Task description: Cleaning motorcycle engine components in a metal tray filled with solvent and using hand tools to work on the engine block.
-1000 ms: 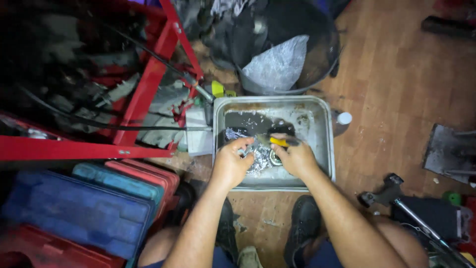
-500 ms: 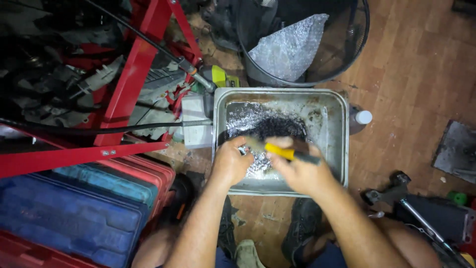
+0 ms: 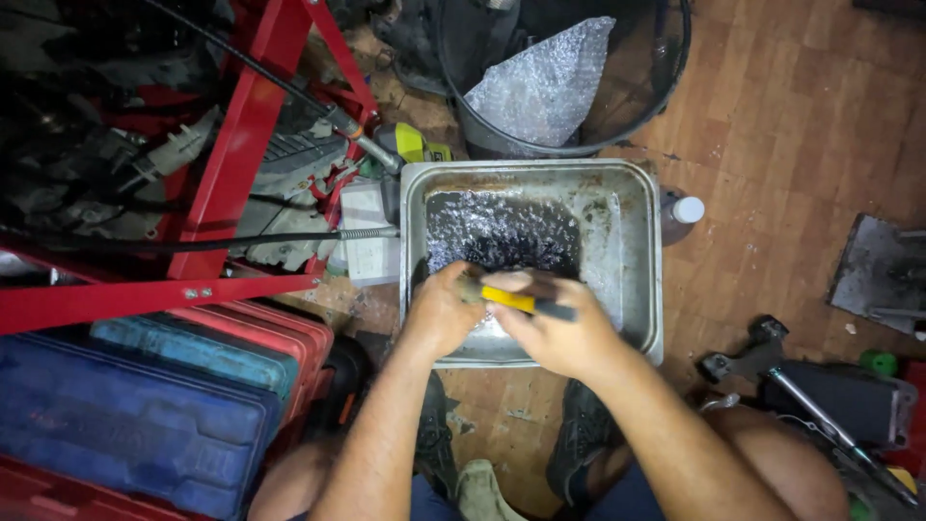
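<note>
Dim at the left, brighter on the wood floor (image 3: 772, 125). Glare glints off the wet tray (image 3: 632, 251). Hands slightly blurred; edges bend outward.

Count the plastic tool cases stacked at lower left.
3 visible: a dark blue case in front, a teal case behind it, a red case behind that. More may be hidden beneath.
</note>
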